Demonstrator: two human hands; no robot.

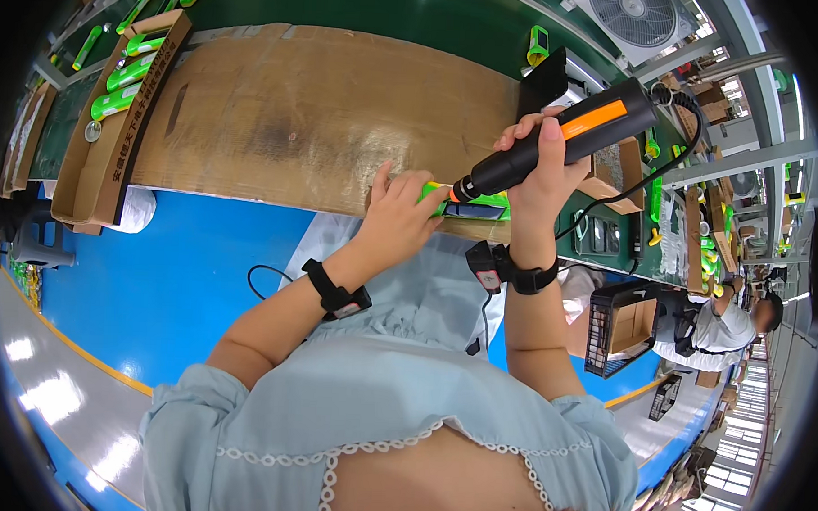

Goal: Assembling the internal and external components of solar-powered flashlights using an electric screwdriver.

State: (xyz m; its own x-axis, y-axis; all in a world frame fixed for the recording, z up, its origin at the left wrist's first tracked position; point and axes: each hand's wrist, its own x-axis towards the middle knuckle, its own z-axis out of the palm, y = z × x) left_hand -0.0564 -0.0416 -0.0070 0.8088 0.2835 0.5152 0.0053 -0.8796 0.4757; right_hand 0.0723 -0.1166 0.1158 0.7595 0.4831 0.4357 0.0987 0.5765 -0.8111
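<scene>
My right hand (547, 170) is wrapped around a black electric screwdriver (571, 128) with an orange stripe and a cable at its back end. The tool is tilted down to the left. Its tip meets a bright green plastic device (494, 205) with a dark panel, which lies at the near edge of the cardboard sheet (333, 118). My left hand (397, 208) grips the left end of that device, its fingertips close by the screwdriver's tip. The fingers hide part of the device, and the exact contact point is too small to make out.
At the left, a long cardboard box (80, 176) holds several green devices. Another green device (537, 46) stands at the back right, close to a dark stand. A black crate (621, 328) is at the right, below the bench. Farther right, another person (726, 325) is at work.
</scene>
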